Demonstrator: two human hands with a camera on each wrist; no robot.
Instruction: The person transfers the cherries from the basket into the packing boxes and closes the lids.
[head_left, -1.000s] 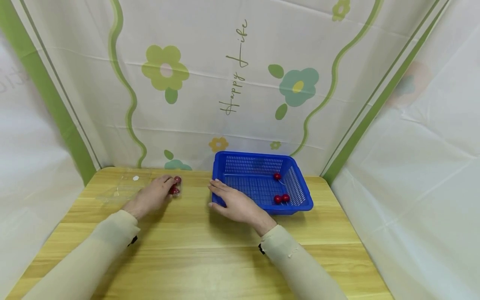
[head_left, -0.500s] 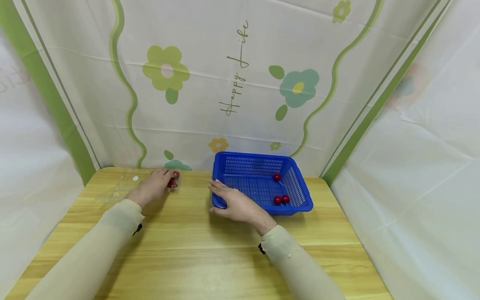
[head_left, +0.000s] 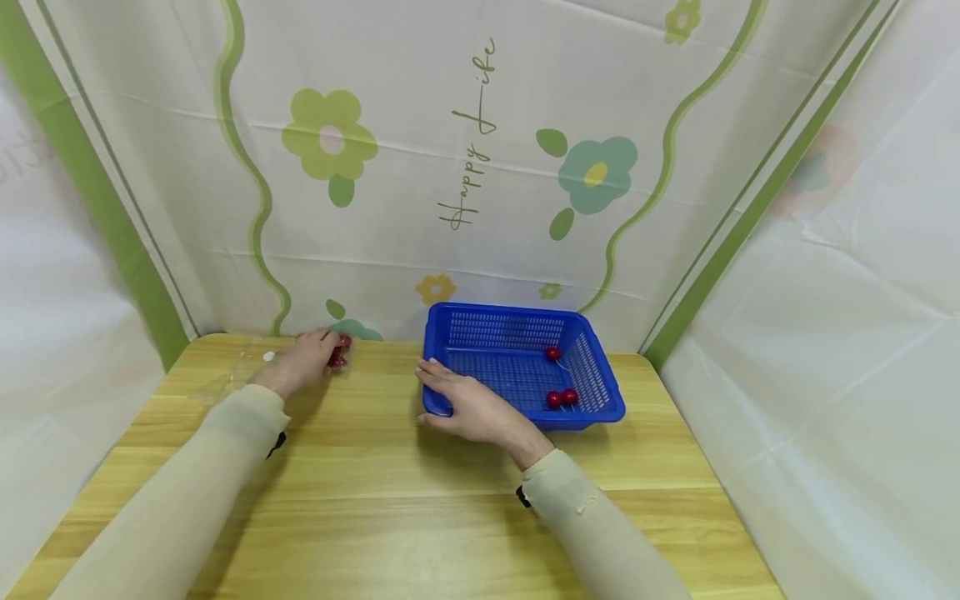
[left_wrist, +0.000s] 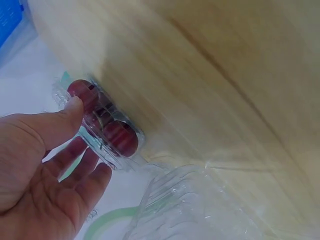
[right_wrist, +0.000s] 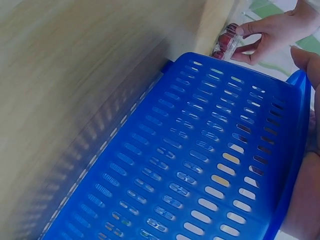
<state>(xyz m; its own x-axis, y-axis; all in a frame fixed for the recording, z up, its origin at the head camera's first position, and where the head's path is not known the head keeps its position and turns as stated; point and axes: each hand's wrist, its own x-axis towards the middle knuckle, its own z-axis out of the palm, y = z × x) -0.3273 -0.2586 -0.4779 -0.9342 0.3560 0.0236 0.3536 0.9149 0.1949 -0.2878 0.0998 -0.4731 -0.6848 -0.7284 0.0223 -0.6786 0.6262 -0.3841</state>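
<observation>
My left hand point(head_left: 303, 362) holds a clear plastic box point(left_wrist: 132, 162) at the table's back left, thumb at its near edge and fingers along the other side. Dark red cherries point(left_wrist: 122, 137) lie inside the box. Its see-through lid point(left_wrist: 195, 205) is folded back and spreads out beside the hand. My right hand point(head_left: 476, 408) rests across the left rim of a blue plastic basket point(head_left: 517, 310), fingers straight and reaching past the edge. In that basket, two red cherries point(head_left: 554, 399) sit together near the front, and another cherry point(head_left: 552, 353) is farther back at the right.
Both hands work over a wooden table point(head_left: 360, 517) with rounded back corners. Behind it hangs a white curtain point(head_left: 405, 167) printed with flowers and lettering, and further sheets close in the left and right sides. A white round spot point(head_left: 268, 356) shows on the clear plastic.
My left hand has slid the box of cherries back and slightly left, toward the table's rear edge. The right hand and the basket stay where they were.
</observation>
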